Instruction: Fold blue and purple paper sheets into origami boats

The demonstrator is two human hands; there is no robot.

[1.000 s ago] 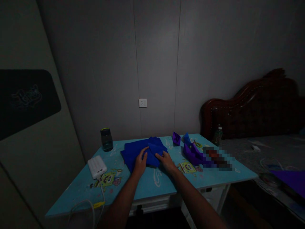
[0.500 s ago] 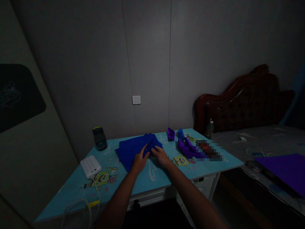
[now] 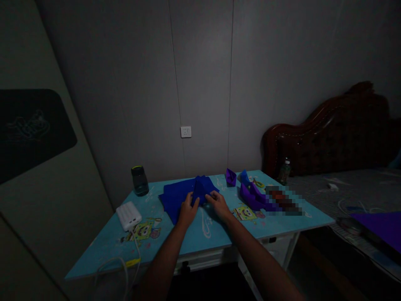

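Between my hands is a folded piece of dark blue paper (image 3: pixel 199 189), its peak pointing up. My left hand (image 3: pixel 189 207) is closed on its left side, thumb in front. At its lower right edge, my right hand (image 3: pixel 217 203) pinches it with thumb and fingers. Behind and to the left, blue paper sheets (image 3: pixel 177 194) lie spread on the table. To the right of my hands stand a small purple folded paper piece (image 3: pixel 231 177), a purple paper boat (image 3: pixel 253 197) and a lighter blue folded paper piece (image 3: pixel 244 178).
The light blue table (image 3: pixel 184 242) carries a dark water bottle (image 3: pixel 140 181) and a white power bank (image 3: pixel 128 215) with a cable on the left. Yellow-handled scissors (image 3: pixel 258 184) lie at the back right, near a plastic bottle (image 3: pixel 285 172). A bed with purple paper (image 3: pixel 380 230) is to the right.
The folded blue paper has turned from a narrow, slanted edge to a broad upright shape with its peak up. Both hands remain on it. The whole view has shifted slightly.
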